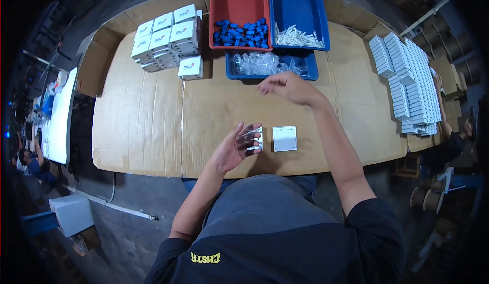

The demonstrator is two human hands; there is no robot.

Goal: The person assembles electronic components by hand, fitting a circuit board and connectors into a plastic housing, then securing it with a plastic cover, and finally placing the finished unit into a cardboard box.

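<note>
My left hand [237,146] is above the near middle of the table, its fingers bent around what looks like a clear plastic piece [250,137]. Behind those fingers shows part of a white item [260,138], mostly hidden. Just to the right, a flat, square white plate [284,139] lies on the cardboard. My right hand [289,87] is in the air farther out, its loosely bent fingers pointing left and nothing visible in them. Beyond it stands a low blue tray [232,76] of clear plastic pieces [257,62].
At the back are a red bin [239,3] of small blue parts [242,33] and a blue bin [298,8] of white plugs [298,36]. White boxes [165,36] are stacked back left. Rows of white plates [407,85] line the right side, where another person's arm [442,100] shows.
</note>
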